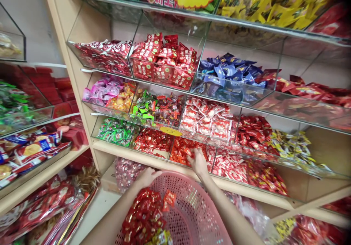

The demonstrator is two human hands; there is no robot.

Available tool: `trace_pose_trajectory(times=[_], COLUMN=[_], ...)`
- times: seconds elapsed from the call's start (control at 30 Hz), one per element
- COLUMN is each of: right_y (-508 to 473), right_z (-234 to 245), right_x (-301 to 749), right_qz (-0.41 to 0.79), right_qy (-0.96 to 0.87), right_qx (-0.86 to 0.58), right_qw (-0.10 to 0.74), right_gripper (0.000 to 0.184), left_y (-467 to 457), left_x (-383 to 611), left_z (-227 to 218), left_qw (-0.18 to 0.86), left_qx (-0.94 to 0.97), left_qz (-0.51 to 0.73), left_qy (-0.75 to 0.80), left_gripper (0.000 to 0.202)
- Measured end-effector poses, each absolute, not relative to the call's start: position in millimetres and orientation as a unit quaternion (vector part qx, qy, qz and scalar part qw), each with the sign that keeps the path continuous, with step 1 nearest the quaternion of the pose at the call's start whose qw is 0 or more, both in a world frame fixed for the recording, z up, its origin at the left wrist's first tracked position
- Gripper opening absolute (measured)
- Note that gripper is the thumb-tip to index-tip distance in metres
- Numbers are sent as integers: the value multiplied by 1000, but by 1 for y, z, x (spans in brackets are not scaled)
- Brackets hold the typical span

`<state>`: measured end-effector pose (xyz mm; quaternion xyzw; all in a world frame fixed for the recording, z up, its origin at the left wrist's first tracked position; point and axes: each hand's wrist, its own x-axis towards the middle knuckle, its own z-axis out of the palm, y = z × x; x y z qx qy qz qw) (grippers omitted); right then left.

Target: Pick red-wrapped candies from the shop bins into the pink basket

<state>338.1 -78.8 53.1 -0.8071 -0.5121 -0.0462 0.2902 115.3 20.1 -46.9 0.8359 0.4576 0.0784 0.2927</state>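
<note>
A pink plastic basket (189,194) with a perforated wall is in front of me at the bottom. My left hand (148,177) is closed on its far left rim. Inside the basket lie a heap of red wrapped candies (145,212), a few orange-red packets (169,198) and some yellow-wrapped candies (161,237). My right hand (199,162) reaches over the basket into a low shelf compartment of orange-red wrapped candies (178,148). Its fingers are curled down at the candies, and the fingertips are partly hidden among them.
Glass-fronted compartments hold red (152,141), green (115,131) and red-and-white candies (229,164) beside my right hand. A wooden shelf edge (117,150) runs below them. Higher glass shelves carry blue packets (230,71). Another shelf unit with packaged snacks (33,146) stands left.
</note>
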Motion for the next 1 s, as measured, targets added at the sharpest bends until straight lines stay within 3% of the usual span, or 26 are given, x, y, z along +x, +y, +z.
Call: trace_pose_trajectory(times=[0.1, 0.2, 0.33, 0.5, 0.8, 0.93, 1.0], right_y=[-96, -116, -139, -152, -164, -168, -168], right_z=[61, 50, 0, -66, -78, -77, -71], right_x=[322, 301, 284, 289, 279, 275, 275], right_qz=[-44, 22, 125, 151, 208, 172, 159], right_qy=[-553, -585, -650, -639, -643, -631, -631], right_qx=[-739, -702, -692, -743, -735, -754, -755], right_qw=[382, 404, 288, 132, 58, 62, 85], right_gripper=[21, 21, 20, 26, 26, 40, 36], left_y=[19, 17, 17, 17, 14, 14, 14], left_x=[115, 116, 116, 113, 110, 109, 108], left_z=[-43, -41, -44, -49, -50, -49, -48], left_qw=[293, 302, 340, 325, 298, 293, 299], left_qx=[838, 838, 823, 826, 841, 840, 837], left_qz=[76, 67, 41, 48, 74, 83, 82], left_qy=[453, 450, 454, 459, 445, 448, 450], left_gripper=[66, 67, 69, 67, 68, 67, 66])
